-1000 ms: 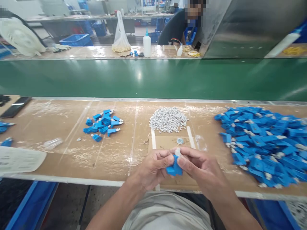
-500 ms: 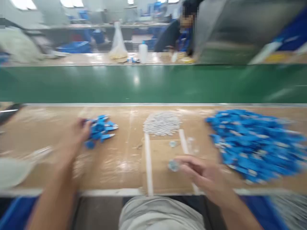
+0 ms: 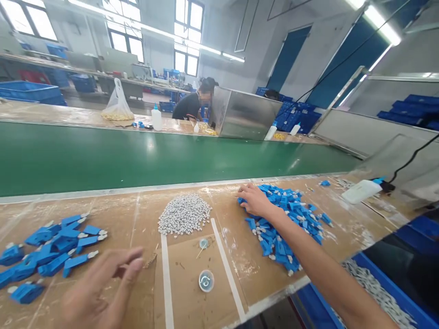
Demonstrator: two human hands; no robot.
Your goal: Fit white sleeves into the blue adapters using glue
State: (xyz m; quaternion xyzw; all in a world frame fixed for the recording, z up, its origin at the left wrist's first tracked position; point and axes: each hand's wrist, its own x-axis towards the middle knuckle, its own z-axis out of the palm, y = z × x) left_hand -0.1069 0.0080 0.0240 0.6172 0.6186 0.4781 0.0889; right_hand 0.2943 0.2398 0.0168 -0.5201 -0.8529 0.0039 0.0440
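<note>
Background: workroom with windows and strip lights; green belt (image 3: 144, 155) runs beyond the brown worktop (image 3: 120, 219). Co-worker (image 3: 187, 106) on the far side, partly hidden by a metal box (image 3: 252, 114).
Obscured: left hand (image 3: 103, 290) blurred, its wrist lost at the lower edge. Right forearm covers part of the large blue heap (image 3: 297, 210) and leaves the frame at lower right. Leftmost blue pieces (image 3: 56, 244) cut by the frame edge.
Left hand pose: fingers curled, thumb tip close to the index tip; cannot tell whether they meet or pinch anything.
Right hand pose: arm extended forward, hand (image 3: 255, 201) palm down, fingers a little spread and bent; cannot tell whether they have closed on a piece.
Blue parts: large heap under and to the right of the right hand, which lies over its near-left end; smaller group to the left of the left hand, nearest pieces just beside it.
Between hands: grey pellets (image 3: 185, 214) in a mound; nearer, clear cup (image 3: 206, 281) on cardboard (image 3: 185, 265).
</note>
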